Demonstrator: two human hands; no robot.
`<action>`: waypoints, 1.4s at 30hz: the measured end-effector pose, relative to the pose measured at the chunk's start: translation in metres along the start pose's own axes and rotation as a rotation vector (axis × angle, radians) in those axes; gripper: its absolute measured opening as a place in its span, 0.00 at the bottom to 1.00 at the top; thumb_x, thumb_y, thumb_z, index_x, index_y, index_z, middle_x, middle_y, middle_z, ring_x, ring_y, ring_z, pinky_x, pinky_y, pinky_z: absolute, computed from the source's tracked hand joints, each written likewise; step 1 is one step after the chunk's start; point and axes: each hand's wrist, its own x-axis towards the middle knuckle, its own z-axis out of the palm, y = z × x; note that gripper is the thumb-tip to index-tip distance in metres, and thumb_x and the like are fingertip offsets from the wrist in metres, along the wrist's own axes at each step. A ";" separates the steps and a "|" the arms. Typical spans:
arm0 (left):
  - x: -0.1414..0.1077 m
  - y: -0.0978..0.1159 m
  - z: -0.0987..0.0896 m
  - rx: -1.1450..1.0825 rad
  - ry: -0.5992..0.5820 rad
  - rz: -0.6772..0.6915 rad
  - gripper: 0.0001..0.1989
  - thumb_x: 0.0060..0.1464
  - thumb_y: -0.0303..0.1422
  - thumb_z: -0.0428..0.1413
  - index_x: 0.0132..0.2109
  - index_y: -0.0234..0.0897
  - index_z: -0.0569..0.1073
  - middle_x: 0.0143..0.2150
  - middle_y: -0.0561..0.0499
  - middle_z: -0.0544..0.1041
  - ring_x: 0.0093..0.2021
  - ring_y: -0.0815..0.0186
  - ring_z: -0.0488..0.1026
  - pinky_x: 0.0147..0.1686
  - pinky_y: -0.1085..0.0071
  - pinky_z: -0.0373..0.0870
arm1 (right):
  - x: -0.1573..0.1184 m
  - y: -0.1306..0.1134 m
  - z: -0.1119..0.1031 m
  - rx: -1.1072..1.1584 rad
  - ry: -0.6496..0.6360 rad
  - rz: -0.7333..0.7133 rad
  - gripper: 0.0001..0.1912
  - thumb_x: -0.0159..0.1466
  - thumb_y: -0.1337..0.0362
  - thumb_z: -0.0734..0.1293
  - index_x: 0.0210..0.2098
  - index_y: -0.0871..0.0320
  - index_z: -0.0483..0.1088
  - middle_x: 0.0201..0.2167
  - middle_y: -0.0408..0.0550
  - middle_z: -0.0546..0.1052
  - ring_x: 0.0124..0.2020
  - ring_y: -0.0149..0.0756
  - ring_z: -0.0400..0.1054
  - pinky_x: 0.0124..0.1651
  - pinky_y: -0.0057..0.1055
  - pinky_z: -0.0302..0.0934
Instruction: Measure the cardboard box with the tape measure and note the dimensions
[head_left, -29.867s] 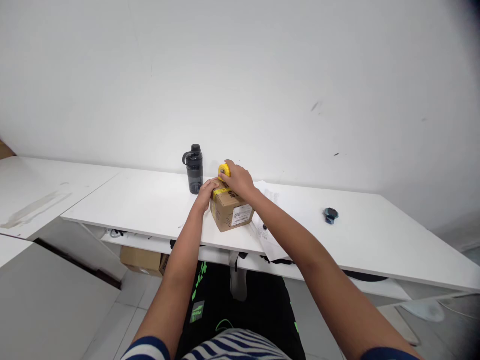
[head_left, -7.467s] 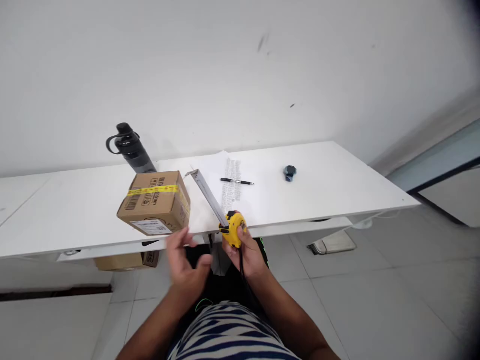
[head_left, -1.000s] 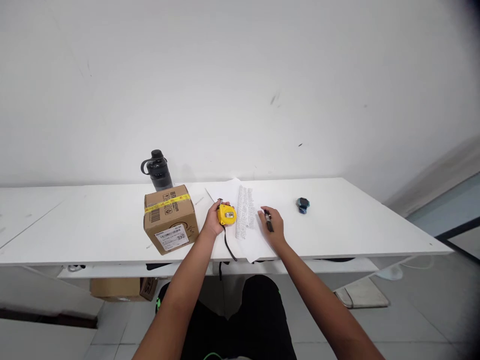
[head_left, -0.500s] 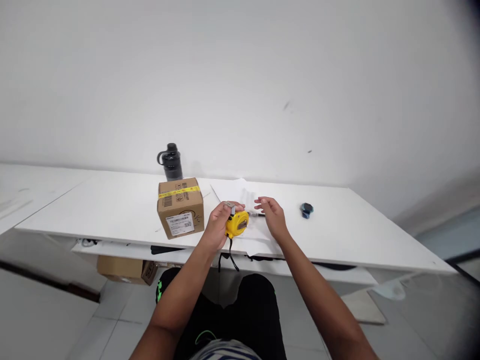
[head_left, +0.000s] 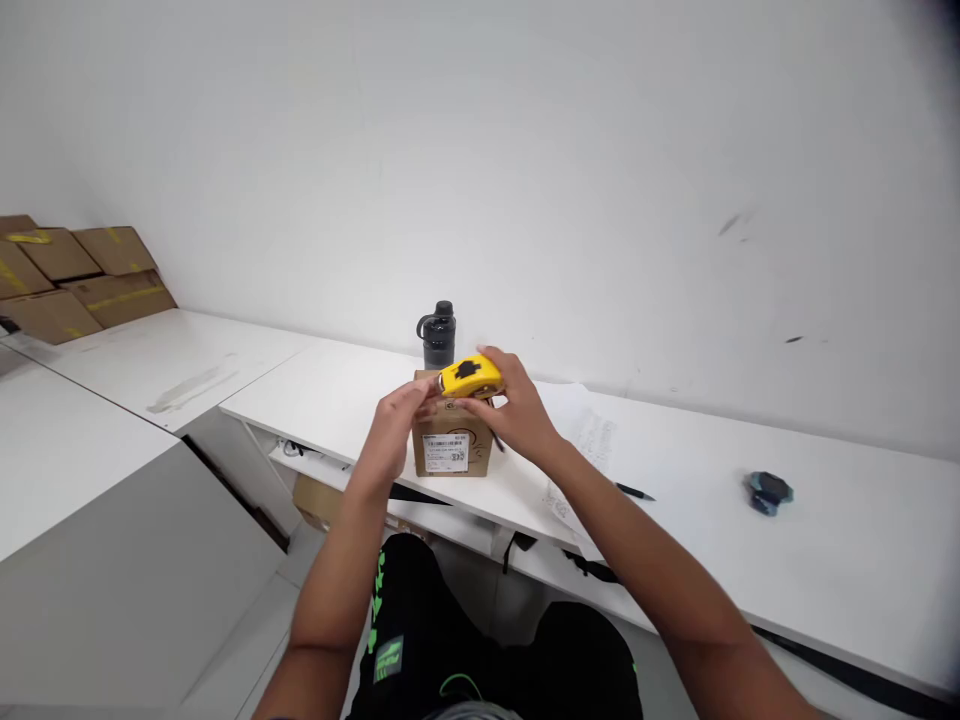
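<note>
A yellow tape measure (head_left: 472, 376) with a black patch is held above a cardboard box (head_left: 472, 462) on the white table. My right hand (head_left: 517, 405) grips its body from the right, thumb below and fingers behind. At the case's left end, my left hand (head_left: 397, 425) pinches the metal tip of the tape. The box carries a white label on its front, and its top is partly covered by my hands and the tape measure. Directly behind the box stands a dark bottle (head_left: 439, 338) with a loop handle.
Written paper sheets (head_left: 596, 435) lie right of the box, with a black pen (head_left: 635, 492) near them. Farther right is a small dark blue object (head_left: 770, 490). Several cardboard boxes (head_left: 124, 295) are stacked at the far left. Below the tabletop runs a shelf (head_left: 450, 524).
The view has turned left. The tape measure has passed from my left hand to my right hand and is now over the box. My left hand has moved to the tape's tip.
</note>
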 end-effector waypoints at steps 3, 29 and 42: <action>0.006 0.000 -0.021 0.088 -0.040 -0.152 0.20 0.52 0.50 0.58 0.36 0.36 0.76 0.32 0.48 0.78 0.36 0.64 0.75 0.40 0.67 0.67 | 0.010 -0.001 -0.001 -0.364 -0.176 -0.100 0.29 0.63 0.57 0.67 0.63 0.45 0.59 0.54 0.52 0.67 0.44 0.44 0.70 0.38 0.38 0.69; 0.070 -0.045 -0.055 0.640 -0.160 -0.252 0.23 0.54 0.54 0.51 0.27 0.37 0.67 0.25 0.50 0.72 0.26 0.66 0.67 0.29 0.70 0.62 | 0.024 0.044 -0.068 -0.767 -0.379 0.105 0.31 0.65 0.61 0.63 0.66 0.45 0.54 0.52 0.51 0.69 0.34 0.36 0.69 0.31 0.29 0.57; 0.148 0.021 -0.028 -0.020 -0.353 -0.199 0.15 0.53 0.38 0.50 0.21 0.40 0.60 0.14 0.58 0.49 0.17 0.71 0.53 0.23 0.71 0.63 | -0.060 -0.062 -0.055 -0.840 -0.204 -0.315 0.21 0.67 0.57 0.59 0.58 0.50 0.66 0.35 0.50 0.74 0.30 0.36 0.61 0.32 0.33 0.47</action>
